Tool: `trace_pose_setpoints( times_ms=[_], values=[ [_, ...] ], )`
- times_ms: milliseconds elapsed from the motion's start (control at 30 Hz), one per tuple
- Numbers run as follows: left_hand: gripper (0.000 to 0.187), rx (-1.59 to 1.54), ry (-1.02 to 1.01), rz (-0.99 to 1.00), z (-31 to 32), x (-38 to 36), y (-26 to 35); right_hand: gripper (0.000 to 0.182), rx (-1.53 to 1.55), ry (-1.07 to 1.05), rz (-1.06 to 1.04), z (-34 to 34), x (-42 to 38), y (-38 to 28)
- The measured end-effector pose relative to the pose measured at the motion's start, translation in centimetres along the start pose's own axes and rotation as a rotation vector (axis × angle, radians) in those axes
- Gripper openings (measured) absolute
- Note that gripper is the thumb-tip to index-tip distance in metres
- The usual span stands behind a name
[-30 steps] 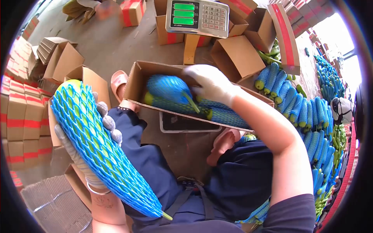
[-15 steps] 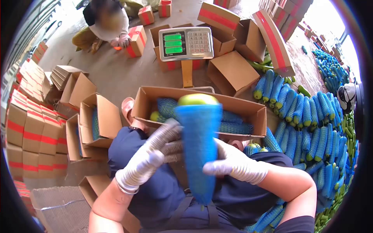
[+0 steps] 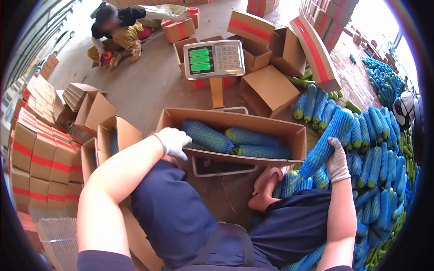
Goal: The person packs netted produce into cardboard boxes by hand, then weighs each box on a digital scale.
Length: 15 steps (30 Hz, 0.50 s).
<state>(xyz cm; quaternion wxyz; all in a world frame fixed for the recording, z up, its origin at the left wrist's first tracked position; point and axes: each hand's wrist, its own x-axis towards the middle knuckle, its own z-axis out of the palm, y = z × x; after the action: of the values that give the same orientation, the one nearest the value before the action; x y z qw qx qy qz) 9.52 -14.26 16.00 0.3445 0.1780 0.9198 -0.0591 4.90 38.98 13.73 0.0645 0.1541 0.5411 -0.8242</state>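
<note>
My right hand (image 3: 338, 163), in a white knit glove, grips a long green gourd in a blue net sleeve (image 3: 326, 141). The gourd is held tilted right of the open cardboard box (image 3: 280, 125), over the rows of netted gourds. At the box's left end is my left hand (image 3: 174, 142), also gloved, its fingers parted at the near rim and holding nothing. Inside the box lie several gourds in blue netting (image 3: 208, 135). The box rests on a scale, whose display (image 3: 214, 58) is lit green.
Rows of netted gourds (image 3: 373, 167) cover the floor on the right. Taped cartons (image 3: 36, 167) are stacked at left, with open boxes (image 3: 118, 135) beside my leg. More open cartons (image 3: 271, 90) stand behind the scale. Another person (image 3: 118, 31) crouches at upper left beside a taped box (image 3: 178, 30).
The netted gourd has moved from between both hands to the right, in my right hand alone. My left hand has gone to the box's left end. The other person now reaches across a different box.
</note>
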Motion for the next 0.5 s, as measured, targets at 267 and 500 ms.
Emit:
trace_pose_setpoints(
  times_ms=[267,500],
  values=[
    [0.011,-0.114,0.396,0.124,6.0,3.1,-2.6,0.029,-0.130,0.069,0.338,2.8,1.6,4.9],
    [0.011,-0.134,0.524,-0.004,8.1,1.1,-11.8,0.051,-0.409,-0.189,0.409,12.5,-1.4,8.1]
  ],
)
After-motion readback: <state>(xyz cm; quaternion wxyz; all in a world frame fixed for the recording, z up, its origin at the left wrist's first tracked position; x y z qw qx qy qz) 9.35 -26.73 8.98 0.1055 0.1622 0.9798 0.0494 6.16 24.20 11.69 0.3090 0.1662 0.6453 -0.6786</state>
